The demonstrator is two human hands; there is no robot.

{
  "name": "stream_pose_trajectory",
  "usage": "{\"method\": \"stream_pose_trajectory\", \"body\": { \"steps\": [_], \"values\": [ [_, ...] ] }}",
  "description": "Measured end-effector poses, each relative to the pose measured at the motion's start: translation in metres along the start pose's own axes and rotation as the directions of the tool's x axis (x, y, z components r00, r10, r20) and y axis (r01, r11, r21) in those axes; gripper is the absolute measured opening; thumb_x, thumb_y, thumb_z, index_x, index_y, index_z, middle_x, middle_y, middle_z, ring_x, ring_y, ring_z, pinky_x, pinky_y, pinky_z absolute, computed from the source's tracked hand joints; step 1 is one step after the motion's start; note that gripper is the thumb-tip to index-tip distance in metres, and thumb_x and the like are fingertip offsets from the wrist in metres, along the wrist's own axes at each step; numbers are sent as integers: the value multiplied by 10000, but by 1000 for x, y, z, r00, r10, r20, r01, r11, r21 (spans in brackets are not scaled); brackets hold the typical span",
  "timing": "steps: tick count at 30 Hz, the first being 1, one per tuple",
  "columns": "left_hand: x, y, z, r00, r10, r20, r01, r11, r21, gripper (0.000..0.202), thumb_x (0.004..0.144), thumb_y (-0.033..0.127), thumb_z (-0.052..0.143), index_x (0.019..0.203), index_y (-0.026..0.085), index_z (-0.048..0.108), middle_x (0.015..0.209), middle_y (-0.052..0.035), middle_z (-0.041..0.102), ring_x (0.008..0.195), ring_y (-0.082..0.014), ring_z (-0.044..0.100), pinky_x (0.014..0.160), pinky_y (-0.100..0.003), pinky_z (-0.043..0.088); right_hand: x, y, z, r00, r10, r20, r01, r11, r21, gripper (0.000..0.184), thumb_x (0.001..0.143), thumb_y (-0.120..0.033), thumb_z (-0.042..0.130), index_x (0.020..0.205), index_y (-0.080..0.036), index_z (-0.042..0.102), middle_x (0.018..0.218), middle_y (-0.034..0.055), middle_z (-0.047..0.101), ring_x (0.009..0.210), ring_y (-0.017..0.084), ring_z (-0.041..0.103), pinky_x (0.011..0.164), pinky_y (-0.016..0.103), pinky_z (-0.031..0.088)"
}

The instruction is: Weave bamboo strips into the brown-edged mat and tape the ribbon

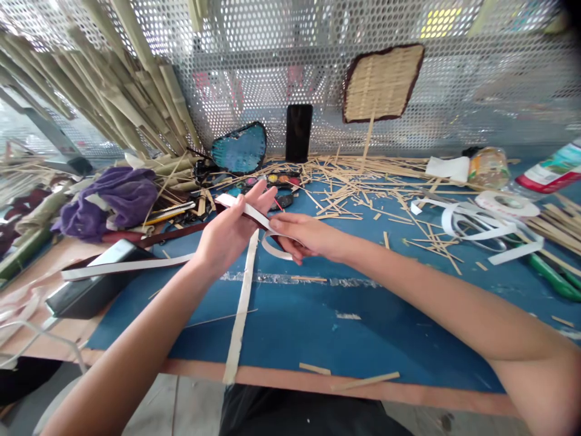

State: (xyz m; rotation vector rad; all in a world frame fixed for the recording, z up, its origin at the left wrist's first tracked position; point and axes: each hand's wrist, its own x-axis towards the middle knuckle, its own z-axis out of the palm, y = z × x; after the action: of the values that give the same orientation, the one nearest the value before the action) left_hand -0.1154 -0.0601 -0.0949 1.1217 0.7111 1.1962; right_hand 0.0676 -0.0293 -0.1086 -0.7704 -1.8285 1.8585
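A narrow strip (256,214), white on one face and dark brown on the other, runs between my two hands above the blue tabletop. My left hand (229,233) holds it under the thumb, palm turned up and the other fingers stretched out. My right hand (304,235) pinches the strip between thumb and fingers, and a white curl (273,249) hangs below it. To the left, a white and brown length of strip (131,265) loops over a dark box (97,284); whether it joins the held piece I cannot tell.
Thin bamboo slivers (336,181) litter the back. A woven fan (384,85) and a black phone (299,133) stand against the perforated metal screen. Bamboo poles (136,91) and a purple cloth (111,200) lie left; a tape roll (507,204), white strips (472,224) and a bottle (551,169) right.
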Motion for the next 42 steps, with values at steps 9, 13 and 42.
{"method": "stream_pose_trajectory", "body": {
  "steps": [9, 13, 42],
  "values": [
    [-3, 6, 11, 992, -66, -112, 65, 998, -14, 514, 1027, 419, 331, 1492, 237, 457, 1529, -48, 497, 1467, -241, 373, 1203, -417, 339, -2, -1, 5, 967, -118, -225, 45, 952, -302, 149, 1013, -336, 455, 1023, -206, 526, 455, -99, 464, 393, 103, 462, 430, 205, 363],
    [-3, 7, 12, 988, -90, -123, 90, 996, -8, 501, 1021, 433, 335, 1466, 262, 489, 1528, -24, 499, 1487, -234, 333, 1205, -426, 341, -2, 2, 4, 937, -224, -266, 74, 876, -477, 237, 1015, -360, 448, 902, -186, 563, 532, -68, 472, 493, 104, 474, 528, 226, 338],
    [2, -7, 4, 920, -126, -372, 137, 991, 2, 517, 998, 330, 476, 1489, 173, 445, 1369, -136, 639, 1259, -249, 615, 1121, -422, 449, -21, -27, 6, 914, -120, -387, -156, 778, -609, 141, 949, -353, 538, 913, -223, 498, 571, -44, 533, 445, 98, 431, 459, 244, 254]
  ]
}}
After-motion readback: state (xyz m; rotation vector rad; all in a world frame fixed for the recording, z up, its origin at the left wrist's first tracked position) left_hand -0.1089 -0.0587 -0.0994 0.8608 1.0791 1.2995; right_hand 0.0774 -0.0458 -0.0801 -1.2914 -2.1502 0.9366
